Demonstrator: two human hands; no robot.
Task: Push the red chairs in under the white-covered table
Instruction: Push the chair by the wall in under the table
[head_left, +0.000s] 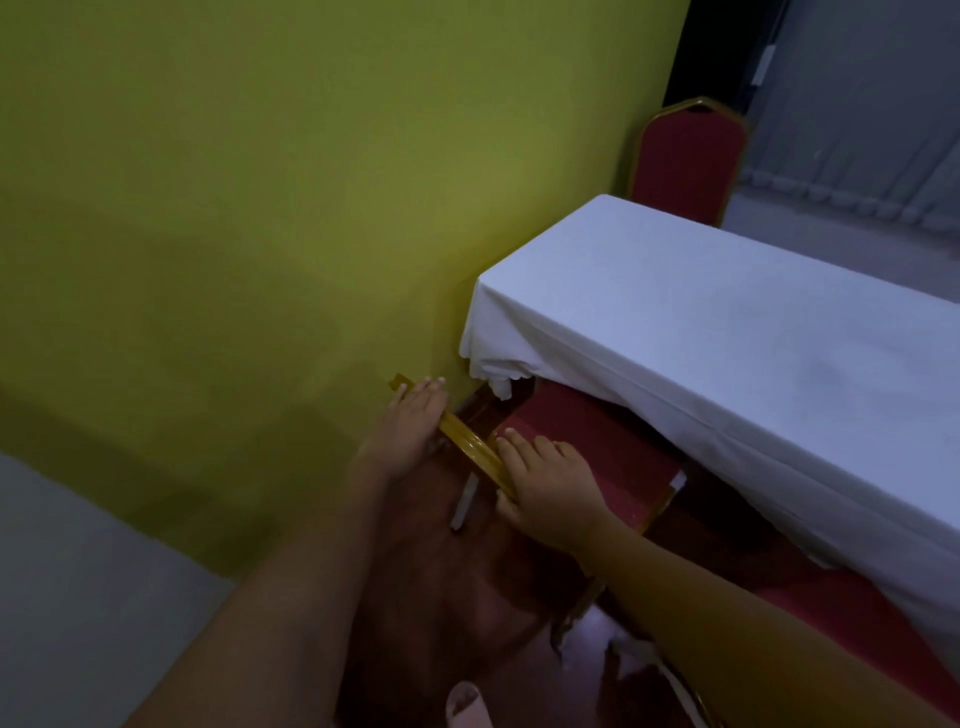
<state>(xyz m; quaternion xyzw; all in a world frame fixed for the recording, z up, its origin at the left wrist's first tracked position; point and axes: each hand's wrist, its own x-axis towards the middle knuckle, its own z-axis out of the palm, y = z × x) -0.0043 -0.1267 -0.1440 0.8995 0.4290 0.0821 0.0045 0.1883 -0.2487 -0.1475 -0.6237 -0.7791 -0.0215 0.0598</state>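
Red upholstery marks three chairs. The near chair (587, 447) has its seat partly under the white-covered table (727, 332), its gold top rail (467, 441) gripped by both hands: the left hand (410, 421) curled over the rail's far end, the right hand (545, 488) wrapped round its near end. A second chair (685, 166) stands at the table's far end; a third (857, 618) shows at near right.

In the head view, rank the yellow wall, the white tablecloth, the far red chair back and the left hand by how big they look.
1. yellow wall
2. white tablecloth
3. far chair back and left hand: they look about alike, and the hand is much nearer the camera, so no ranking between them.
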